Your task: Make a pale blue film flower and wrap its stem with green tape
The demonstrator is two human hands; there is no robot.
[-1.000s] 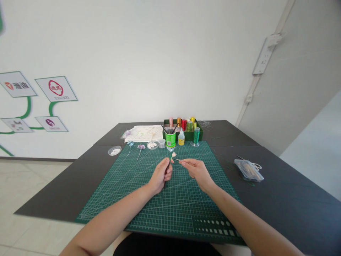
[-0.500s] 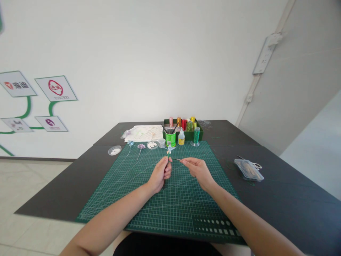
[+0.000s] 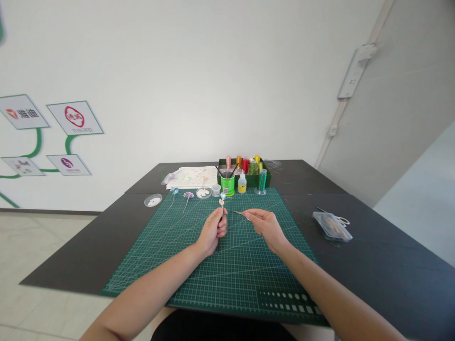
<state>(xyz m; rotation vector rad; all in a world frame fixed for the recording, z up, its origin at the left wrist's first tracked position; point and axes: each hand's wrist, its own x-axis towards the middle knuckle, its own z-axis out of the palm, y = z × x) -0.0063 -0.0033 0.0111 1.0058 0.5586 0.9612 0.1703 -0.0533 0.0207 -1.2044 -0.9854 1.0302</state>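
Note:
My left hand (image 3: 214,228) is closed around the thin stem of a small craft flower (image 3: 222,196), held upright over the green cutting mat (image 3: 199,274). The flower has a pale blue bloom on top and a pinkish piece below it. To its right, my right hand (image 3: 266,227) pinches a pair of slim metal tweezers (image 3: 238,212). Their tips point left at the stem and stay a little apart from it. Beyond my hands lie a purple flower (image 3: 188,195) and a blue flower (image 3: 174,190) on thin stems.
At the mat's far edge stand a green can (image 3: 228,184) of tools, a glue bottle (image 3: 242,183), a green thread spool (image 3: 262,181) and a box (image 3: 268,178) of spools. Dishes of white pieces (image 3: 154,201) (image 3: 204,193) lie left. A plastic case (image 3: 331,226) sits right, beside scissors (image 3: 343,221).
My left hand has shifted slightly left and turned the flower, so the pinkish piece shows more clearly. The tweezers in my right hand stand a little farther from the stem.

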